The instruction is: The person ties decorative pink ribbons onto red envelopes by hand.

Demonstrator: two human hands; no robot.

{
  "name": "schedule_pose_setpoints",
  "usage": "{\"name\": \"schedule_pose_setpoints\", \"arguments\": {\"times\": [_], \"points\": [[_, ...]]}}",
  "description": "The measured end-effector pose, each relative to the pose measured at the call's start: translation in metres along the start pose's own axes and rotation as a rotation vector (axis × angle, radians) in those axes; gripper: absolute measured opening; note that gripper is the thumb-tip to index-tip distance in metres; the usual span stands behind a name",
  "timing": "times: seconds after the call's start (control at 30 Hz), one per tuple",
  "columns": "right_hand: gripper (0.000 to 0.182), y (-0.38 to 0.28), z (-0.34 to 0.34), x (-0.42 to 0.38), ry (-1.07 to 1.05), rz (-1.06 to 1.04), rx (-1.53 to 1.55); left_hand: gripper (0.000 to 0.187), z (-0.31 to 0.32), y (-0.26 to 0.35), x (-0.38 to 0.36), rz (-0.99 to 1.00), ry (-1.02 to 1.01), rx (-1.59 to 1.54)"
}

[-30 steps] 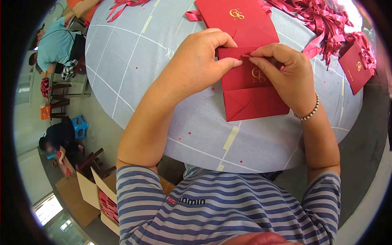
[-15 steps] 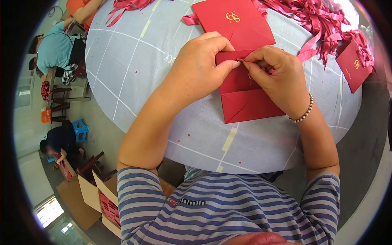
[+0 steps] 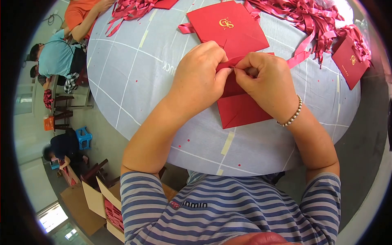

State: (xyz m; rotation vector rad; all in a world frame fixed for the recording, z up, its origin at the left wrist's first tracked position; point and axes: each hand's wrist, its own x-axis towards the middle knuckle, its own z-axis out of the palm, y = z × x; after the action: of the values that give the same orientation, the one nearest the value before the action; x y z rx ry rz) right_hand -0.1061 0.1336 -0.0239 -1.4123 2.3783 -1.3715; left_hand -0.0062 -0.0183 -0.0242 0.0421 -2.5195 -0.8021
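A red paper gift bag (image 3: 241, 112) lies flat on the table in front of me, its folded bottom towards me. My left hand (image 3: 200, 73) is closed on the bag's upper edge, thumb in front and fingers behind. Close beside it, my right hand (image 3: 267, 81) pinches what looks like a ribbon end at the same edge; the fingertips hide most of it. A pinkish-red ribbon (image 3: 299, 59) comes out beyond my right hand. Just past both hands lies another red bag (image 3: 228, 28) with gold lettering and ribbon showing at its sides.
A heap of red ribbons (image 3: 310, 20) covers the far right of the round table (image 3: 134, 98). Another red bag (image 3: 350, 63) lies at the right edge, more ribbons (image 3: 130, 10) at far left. Other people sit to the left, near a blue stool (image 3: 83, 138) and an open carton (image 3: 92, 198).
Both hands have shifted slightly left and towards me along the bag's upper edge, fingertips still together. The view has moved a little, showing more of the far left table.
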Motion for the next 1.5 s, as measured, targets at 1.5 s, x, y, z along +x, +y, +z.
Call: {"name": "schedule_pose_setpoints", "arguments": {"times": [1.5], "points": [[0.025,0.005,-0.067,0.054,-0.510,-0.165,-0.031,0.021,-0.003,0.026,-0.003,0.428,0.149,0.280]]}}
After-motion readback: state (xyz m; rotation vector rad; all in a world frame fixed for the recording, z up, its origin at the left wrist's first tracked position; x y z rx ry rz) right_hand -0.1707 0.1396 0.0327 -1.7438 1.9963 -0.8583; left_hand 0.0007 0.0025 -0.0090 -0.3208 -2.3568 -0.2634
